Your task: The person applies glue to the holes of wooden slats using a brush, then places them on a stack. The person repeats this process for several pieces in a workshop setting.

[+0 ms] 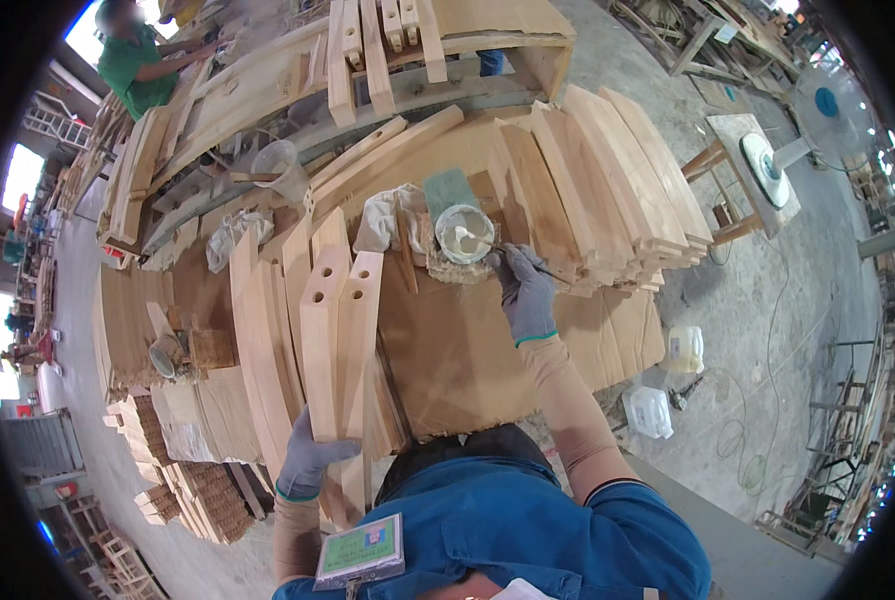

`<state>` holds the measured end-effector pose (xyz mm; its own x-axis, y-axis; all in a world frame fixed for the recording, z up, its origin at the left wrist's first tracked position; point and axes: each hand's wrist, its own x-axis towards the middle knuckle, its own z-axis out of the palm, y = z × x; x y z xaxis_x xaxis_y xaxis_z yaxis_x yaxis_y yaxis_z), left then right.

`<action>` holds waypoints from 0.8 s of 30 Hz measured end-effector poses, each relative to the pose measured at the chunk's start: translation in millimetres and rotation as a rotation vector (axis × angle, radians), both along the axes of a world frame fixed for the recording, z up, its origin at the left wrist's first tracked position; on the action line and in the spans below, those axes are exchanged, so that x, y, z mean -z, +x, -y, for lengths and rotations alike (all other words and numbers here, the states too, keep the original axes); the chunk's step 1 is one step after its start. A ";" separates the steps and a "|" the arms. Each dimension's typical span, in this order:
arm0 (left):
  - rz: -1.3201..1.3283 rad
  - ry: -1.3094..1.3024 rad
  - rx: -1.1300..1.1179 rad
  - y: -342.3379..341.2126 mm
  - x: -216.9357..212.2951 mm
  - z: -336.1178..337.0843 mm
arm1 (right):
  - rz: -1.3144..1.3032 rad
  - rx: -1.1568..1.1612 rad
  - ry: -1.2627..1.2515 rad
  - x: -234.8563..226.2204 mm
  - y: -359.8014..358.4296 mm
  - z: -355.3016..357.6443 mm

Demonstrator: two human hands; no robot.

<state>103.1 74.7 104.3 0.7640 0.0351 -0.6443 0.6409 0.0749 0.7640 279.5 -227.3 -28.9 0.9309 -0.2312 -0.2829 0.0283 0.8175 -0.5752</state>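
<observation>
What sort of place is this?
Probably a woodworking shop, perhaps for furniture parts: stacked wooden pieces, wooden pieces with drilled holes in the left hand, and an open tub of whitish paste, maybe glue.

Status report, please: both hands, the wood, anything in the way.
Right hand holding thin stick, tip at white tub. Left hand on two drilled wooden pieces. Pale cloth beside tub, seemingly not blocking.

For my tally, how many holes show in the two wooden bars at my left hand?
4: two holes in the left bar's upper end, two in the right bar's. Hidden faces may have more.
</observation>
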 end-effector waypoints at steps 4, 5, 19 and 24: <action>0.064 -0.034 0.039 3.9 -9.8 3.9 | -0.158 0.038 0.163 0.6 0.0 1.7; 0.087 -0.046 0.061 4.1 -10.2 4.2 | -0.128 0.029 0.172 -0.1 0.1 1.8; 0.117 -0.103 0.230 -15.9 -29.8 30.4 | 0.167 -0.018 -0.066 -137.2 -56.4 -1.5; 0.154 -0.082 0.278 -30.4 -32.1 32.7 | 0.287 -0.088 -0.226 -170.0 -98.1 -2.9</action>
